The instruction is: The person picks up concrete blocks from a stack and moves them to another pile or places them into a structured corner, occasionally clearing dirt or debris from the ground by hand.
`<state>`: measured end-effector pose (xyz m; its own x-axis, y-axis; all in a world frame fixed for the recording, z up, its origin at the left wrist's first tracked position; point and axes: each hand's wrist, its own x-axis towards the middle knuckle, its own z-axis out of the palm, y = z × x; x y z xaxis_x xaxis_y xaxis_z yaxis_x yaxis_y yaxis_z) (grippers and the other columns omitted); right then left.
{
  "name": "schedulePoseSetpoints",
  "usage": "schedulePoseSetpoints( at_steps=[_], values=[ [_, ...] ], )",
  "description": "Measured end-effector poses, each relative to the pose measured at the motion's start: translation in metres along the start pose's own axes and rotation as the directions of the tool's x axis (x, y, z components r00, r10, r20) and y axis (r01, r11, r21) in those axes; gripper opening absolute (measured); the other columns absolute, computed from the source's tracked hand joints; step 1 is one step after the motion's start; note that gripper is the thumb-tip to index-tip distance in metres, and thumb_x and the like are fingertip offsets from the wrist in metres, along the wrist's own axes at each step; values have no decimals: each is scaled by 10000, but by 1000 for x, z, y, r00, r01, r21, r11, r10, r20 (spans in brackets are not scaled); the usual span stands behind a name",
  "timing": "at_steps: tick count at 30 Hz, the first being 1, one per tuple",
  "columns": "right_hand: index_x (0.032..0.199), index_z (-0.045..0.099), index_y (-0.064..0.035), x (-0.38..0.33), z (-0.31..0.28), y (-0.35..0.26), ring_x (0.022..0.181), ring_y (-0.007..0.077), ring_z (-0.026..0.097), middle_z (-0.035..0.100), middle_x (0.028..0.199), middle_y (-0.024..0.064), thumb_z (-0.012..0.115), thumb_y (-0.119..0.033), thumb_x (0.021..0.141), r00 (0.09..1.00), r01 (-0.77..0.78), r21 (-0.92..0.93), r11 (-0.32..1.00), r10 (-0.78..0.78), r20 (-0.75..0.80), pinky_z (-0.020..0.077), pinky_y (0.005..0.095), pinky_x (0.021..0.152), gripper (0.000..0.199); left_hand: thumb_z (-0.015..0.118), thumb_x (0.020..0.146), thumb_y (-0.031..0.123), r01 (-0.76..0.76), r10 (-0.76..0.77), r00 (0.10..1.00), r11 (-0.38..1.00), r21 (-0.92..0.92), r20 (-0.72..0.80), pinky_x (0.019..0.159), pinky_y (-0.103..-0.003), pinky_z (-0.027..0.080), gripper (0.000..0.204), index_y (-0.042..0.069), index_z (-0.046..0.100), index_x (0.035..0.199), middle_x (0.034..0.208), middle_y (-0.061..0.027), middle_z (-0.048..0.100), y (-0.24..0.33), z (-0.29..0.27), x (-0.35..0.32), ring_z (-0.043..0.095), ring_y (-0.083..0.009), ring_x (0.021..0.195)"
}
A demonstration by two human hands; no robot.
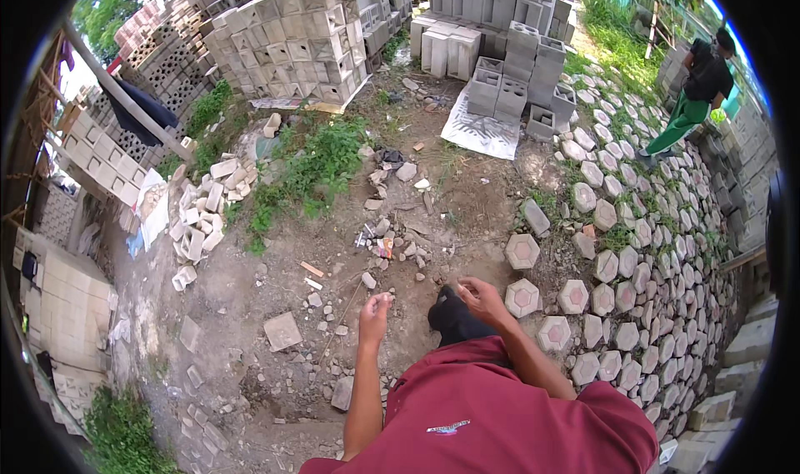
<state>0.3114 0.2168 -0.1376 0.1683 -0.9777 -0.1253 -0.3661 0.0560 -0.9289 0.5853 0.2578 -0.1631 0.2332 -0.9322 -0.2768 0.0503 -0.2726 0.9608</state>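
Observation:
My left hand [374, 320] hovers above the dirt ground in front of my body. Its fingers are loosely bent, thumb and fingertips a little apart, and I see nothing held. To the right, my right hand [484, 299] is raised over my dark trouser leg [460, 322], also with loosely curled fingers and no visible object. Neither hand touches anything. Nearest the right hand are hexagonal paving blocks [522, 297] with reddish centres, lying on the ground. Small stones and a broken flat slab [282, 331] lie to the left of my left hand.
Stacked grey hollow blocks [500, 95] stand ahead on a white sheet [475, 132]. More block stacks [287, 45] and rubble [204, 215] are at the left. Rows of hexagonal pavers [658, 307] cover the right side. A person [696, 90] in green trousers stands far right.

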Motion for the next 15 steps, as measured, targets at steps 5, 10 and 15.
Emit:
schedulePoseSetpoints(
  at_steps=[5, 10, 15],
  values=[
    [1059, 594, 12, 58, -19, 10, 778, 215, 645, 667, 842, 138, 596, -255, 875, 994, -68, -40, 997, 64, -88, 503, 317, 708, 324, 527, 928, 299, 47, -48, 988, 999, 12, 146, 831, -269, 459, 346, -3, 575, 1090, 1010, -79, 643, 17, 63, 79, 604, -144, 911],
    [1093, 583, 11, 166, -76, -20, 824, 255, 648, 659, 914, 178, 584, -266, 881, 995, 35, -123, 992, -46, -89, 506, 340, 732, 349, 501, 943, 262, 39, -47, 967, 998, 39, 250, 842, -272, 458, 335, -31, 576, 1086, 997, -99, 645, 52, 113, 180, 606, -152, 919],
    [1094, 582, 15, 256, -134, -39, 834, 289, 646, 658, 909, 189, 595, -280, 868, 978, 60, -121, 991, -83, -192, 500, 364, 747, 372, 503, 942, 261, -108, 88, 945, 993, 46, 316, 845, -280, 458, 329, -21, 580, 1092, 1008, -98, 646, 114, 166, 273, 603, -152, 920]
  ],
)
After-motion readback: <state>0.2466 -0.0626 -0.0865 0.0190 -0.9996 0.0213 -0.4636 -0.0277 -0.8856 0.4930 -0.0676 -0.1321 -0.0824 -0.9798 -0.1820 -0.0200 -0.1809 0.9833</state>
